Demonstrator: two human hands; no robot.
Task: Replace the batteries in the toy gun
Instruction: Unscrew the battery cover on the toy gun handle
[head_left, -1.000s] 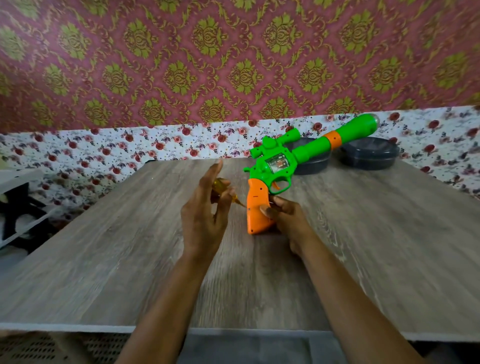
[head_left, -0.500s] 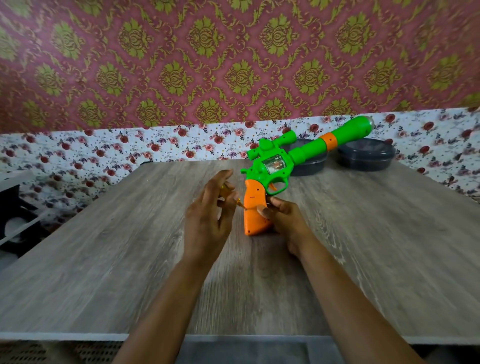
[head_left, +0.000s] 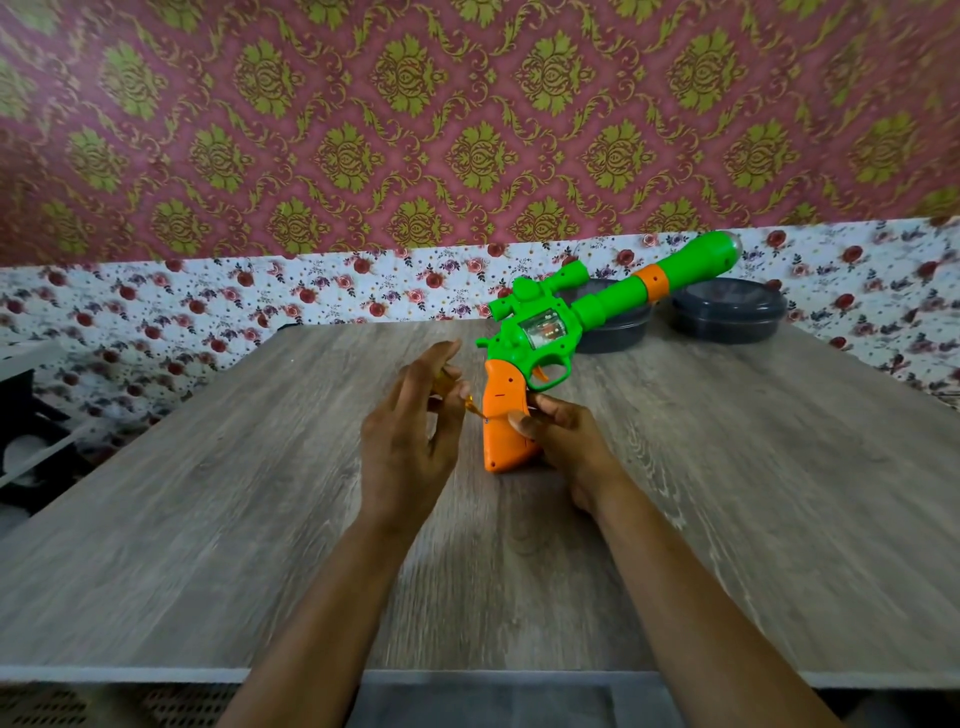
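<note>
Gripping the orange grip (head_left: 503, 426) of the toy gun (head_left: 561, 332), the right hand (head_left: 566, 441) has thumb on the near face and fingers wrapped behind. Gun stands butt-down on the table (head_left: 260, 519), barrel angled up and away to the right, over the far table edge area. Left hand (head_left: 410, 431) sits just left of the grip, fingers loosely curled around a small screwdriver (head_left: 457, 392) with amber translucent handle; index finger extended upward. Metal tip touches or nearly touches the grip's left side, can't tell which, bit blurred.

Counts: one toy gun, one screwdriver, two dark round containers (head_left: 727, 312), two hands. No loose batteries seen.

Gun: glossy moulded plastic, bright green body, long tubular barrel widening at the muzzle, one orange ring band on the barrel, small scope-like tube on top, clear window on the side of the frame, orange trigger inside a green guard. Grip is smooth orange, rounded, with small screw holes. Containers: dark grey, low, round, lidded, matte-looking; one partly hidden behind the barrel, the other right of it, both at the far edge. Table: flat, grey wood-grain laminate with pale edge. Wall (head_left: 467, 130) behind: pink-and-green damask pattern above, white floral strip below.
</note>
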